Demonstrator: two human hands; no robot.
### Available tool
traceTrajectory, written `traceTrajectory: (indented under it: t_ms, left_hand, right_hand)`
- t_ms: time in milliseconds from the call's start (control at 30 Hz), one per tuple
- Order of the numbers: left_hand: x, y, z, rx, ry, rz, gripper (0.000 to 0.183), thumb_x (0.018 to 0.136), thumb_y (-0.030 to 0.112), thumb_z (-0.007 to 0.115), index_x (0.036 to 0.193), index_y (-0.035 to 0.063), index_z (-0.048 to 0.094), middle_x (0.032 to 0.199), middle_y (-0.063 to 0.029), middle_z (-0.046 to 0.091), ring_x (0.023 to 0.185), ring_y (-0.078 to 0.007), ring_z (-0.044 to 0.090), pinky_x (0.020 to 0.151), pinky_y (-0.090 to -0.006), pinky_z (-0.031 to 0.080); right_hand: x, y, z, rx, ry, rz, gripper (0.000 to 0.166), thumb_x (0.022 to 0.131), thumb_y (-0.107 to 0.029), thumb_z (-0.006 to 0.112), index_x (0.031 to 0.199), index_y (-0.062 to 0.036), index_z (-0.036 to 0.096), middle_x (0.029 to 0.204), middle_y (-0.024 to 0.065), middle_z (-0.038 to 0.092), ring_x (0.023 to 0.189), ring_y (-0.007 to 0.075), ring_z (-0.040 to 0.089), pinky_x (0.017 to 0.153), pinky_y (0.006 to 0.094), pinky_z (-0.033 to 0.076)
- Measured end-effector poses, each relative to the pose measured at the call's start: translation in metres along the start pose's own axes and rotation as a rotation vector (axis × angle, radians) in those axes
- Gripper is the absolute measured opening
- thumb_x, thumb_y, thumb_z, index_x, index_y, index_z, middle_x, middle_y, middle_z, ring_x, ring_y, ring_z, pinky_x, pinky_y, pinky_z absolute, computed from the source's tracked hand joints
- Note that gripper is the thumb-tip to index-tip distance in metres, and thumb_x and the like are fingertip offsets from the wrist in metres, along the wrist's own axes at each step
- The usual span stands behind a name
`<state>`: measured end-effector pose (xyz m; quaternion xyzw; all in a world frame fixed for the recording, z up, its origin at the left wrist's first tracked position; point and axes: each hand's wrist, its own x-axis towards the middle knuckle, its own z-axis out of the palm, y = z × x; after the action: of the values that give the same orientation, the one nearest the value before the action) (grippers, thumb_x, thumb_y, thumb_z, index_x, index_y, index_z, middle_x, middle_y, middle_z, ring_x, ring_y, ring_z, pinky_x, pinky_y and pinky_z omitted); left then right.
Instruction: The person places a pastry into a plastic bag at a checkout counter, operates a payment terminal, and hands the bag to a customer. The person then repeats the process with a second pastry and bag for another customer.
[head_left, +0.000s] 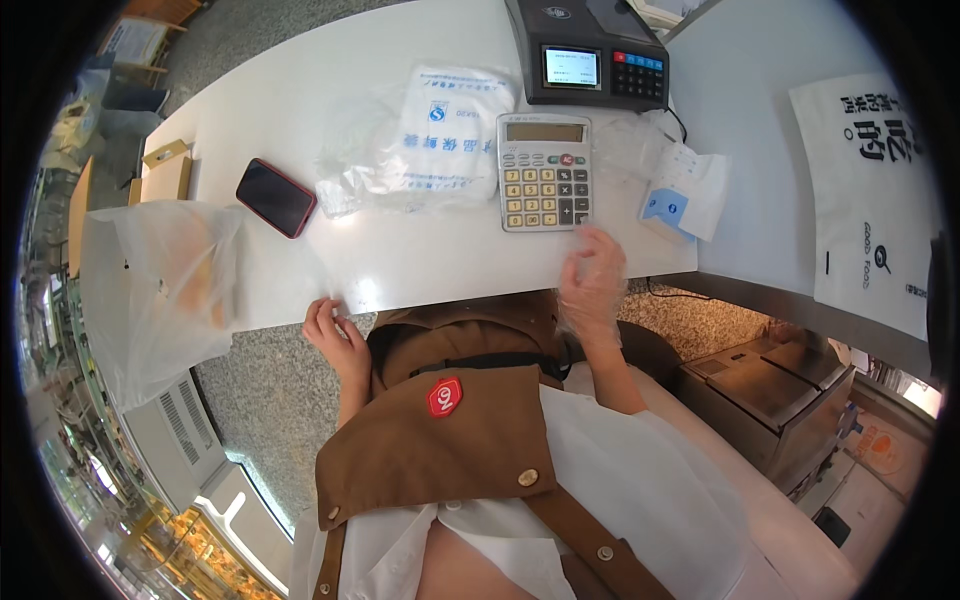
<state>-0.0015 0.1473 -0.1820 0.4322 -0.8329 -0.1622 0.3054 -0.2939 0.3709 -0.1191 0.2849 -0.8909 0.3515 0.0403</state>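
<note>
My right hand (596, 289), in a thin clear plastic glove, is raised at the front edge of the white counter (420, 259), just below the desktop calculator (545, 172). Its fingers are bent and slightly blurred, and nothing shows in them. My bare left hand (334, 337) rests its fingertips on the counter's front edge, holding nothing. A clear-wrapped pack of plastic bags (450, 142) lies left of the calculator. Further left lies a dark-screened smartphone (276, 198) with a red edge. Right of the calculator are crumpled clear film (626, 150) and a white-and-blue packet (686, 191).
A black electronic terminal (592, 60) with a lit screen and keypad stands at the back. A translucent plastic bag (161, 285) overhangs the counter's left end, near a cardboard box (166, 169). A printed white bag (862, 202) is at right, above a brown metal-like cabinet (772, 405).
</note>
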Motion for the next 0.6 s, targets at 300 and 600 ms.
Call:
traceTrajectory:
  t_ms: [300, 600]
  left_hand:
    - [0.004, 0.003, 0.001, 0.045, -0.004, 0.034, 0.034, 0.084, -0.006, 0.051, 0.116, 0.0042, 0.059, 0.124, -0.0153, 0.054, 0.110, -0.0338, 0.047, 0.094, -0.0452, 0.036]
    - [0.014, 0.024, -0.031, 0.018, -0.108, -0.044, 0.037, 0.084, -0.003, 0.061, 0.119, 0.0049, 0.057, 0.131, -0.0158, 0.054, 0.119, -0.0362, 0.049, 0.102, -0.0442, 0.040]
  right_hand:
    - [-0.008, 0.005, 0.022, 0.119, 0.004, 0.022, 0.011, 0.090, -0.011, 0.063, 0.083, -0.0067, 0.055, 0.070, 0.0101, 0.053, 0.065, 0.0279, 0.053, 0.063, 0.0402, 0.046]
    - [-0.001, -0.022, 0.050, 0.549, -0.255, 0.268, 0.026, 0.100, -0.015, 0.056, 0.078, -0.0040, 0.047, 0.066, 0.0003, 0.036, 0.063, 0.0095, 0.036, 0.055, 0.0291, 0.034]
